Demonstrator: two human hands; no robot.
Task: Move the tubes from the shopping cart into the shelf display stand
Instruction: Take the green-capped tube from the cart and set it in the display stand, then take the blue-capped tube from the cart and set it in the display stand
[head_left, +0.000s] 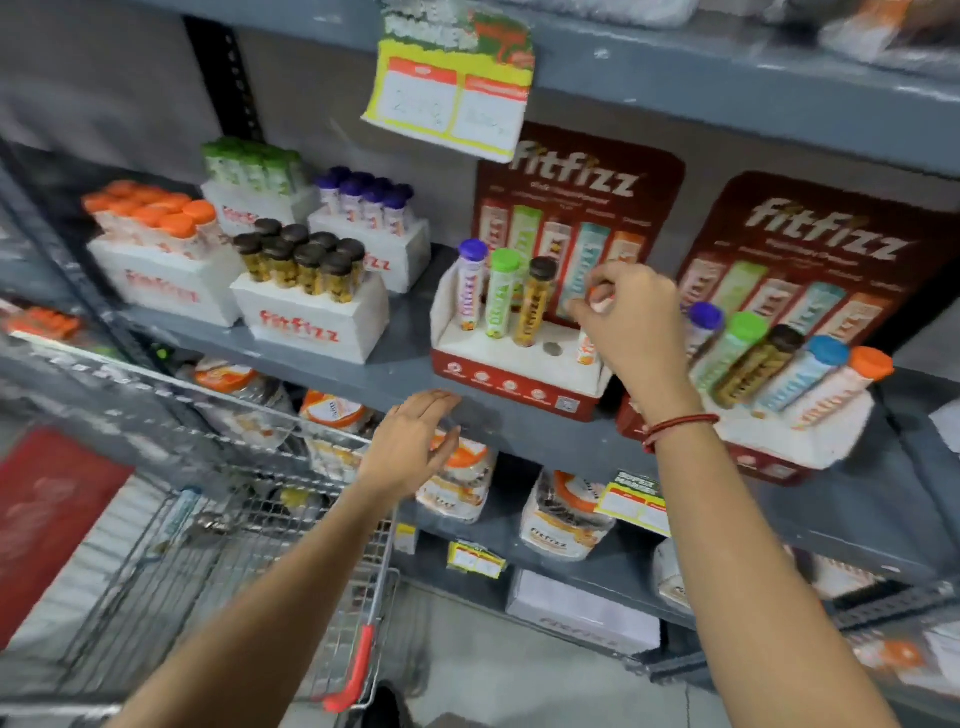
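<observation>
Grey metal shelving (727, 88) filled the view, its boards running in tiers from upper left to lower right; a black perforated upright (228, 78) stood against the grey back panel (104, 93) at the upper left; a yellow-edged price tag (452, 98) hung from the lip of the top board, and smaller yellow tags (475, 558) were clipped to the lower boards; below, the floor (493, 680) was pale grey and smooth, with a red mat (47, 514) lying at the far left; the light was even and flat, and the edges of the picture were smeared with blur.
</observation>
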